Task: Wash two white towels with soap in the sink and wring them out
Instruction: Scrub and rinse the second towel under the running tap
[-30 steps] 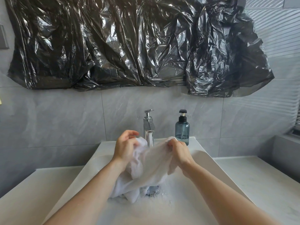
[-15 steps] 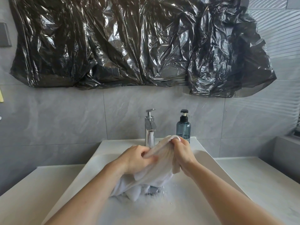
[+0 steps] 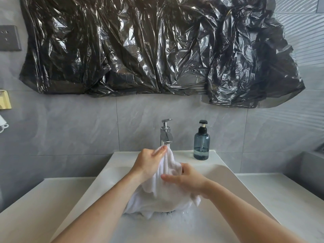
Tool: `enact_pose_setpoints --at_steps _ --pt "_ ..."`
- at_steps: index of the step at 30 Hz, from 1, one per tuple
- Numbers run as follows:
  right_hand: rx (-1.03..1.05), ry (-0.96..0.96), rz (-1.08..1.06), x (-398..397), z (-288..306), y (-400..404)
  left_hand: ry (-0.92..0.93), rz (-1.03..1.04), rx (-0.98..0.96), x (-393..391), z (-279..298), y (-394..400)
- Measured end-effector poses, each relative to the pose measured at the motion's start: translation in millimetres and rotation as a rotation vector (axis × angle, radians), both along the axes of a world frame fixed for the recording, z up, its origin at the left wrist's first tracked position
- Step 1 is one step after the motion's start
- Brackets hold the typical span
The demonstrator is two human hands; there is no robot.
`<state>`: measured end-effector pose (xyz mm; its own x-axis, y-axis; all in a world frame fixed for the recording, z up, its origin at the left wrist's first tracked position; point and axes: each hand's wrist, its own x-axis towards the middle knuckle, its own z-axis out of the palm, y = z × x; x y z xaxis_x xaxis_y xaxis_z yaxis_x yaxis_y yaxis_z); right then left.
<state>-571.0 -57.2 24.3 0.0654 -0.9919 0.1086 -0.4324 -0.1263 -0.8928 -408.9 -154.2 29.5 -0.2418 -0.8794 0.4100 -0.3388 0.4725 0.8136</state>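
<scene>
A wet white towel (image 3: 157, 199) hangs bunched over the white sink (image 3: 233, 186), its lower folds touching soapy foam near the drain. My left hand (image 3: 149, 163) grips the towel's top end just below the chrome faucet (image 3: 166, 135). My right hand (image 3: 187, 179) holds the towel lower down, fingers curled into the cloth and thumb laid across its front. A blue-grey soap pump bottle (image 3: 201, 144) stands on the sink's back ledge, right of the faucet. Only one towel is distinguishable.
Pale countertop (image 3: 31, 207) runs on both sides of the sink. Black plastic sheeting (image 3: 157, 50) covers the wall above. A grey socket plate (image 3: 9, 37) sits on the wall at the far left.
My left hand has risen with the towel's top end toward the faucet. My right hand has dropped from the upper edge to the towel's middle. The cloth now hangs more vertically.
</scene>
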Motion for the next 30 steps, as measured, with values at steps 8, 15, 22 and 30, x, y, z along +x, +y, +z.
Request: enact_pose_setpoints --at_steps 8,15,22,30 --pt "-0.196 -0.086 -0.152 -9.7 -6.8 -15.6 -0.171 -0.097 0.005 4.4 -14.7 -2.6" --pt "-0.270 -0.206 -0.255 -13.8 -5.0 -20.7 -0.582 -0.227 0.198 9.0 -11.8 9.6" --pt "-0.274 -0.340 -0.352 -17.9 2.8 -22.6 -0.556 -0.119 0.154 9.8 -15.6 -2.9" --pt "-0.037 -0.201 -0.229 -26.1 20.0 -23.9 -0.105 -0.151 0.053 3.1 -8.7 0.8"
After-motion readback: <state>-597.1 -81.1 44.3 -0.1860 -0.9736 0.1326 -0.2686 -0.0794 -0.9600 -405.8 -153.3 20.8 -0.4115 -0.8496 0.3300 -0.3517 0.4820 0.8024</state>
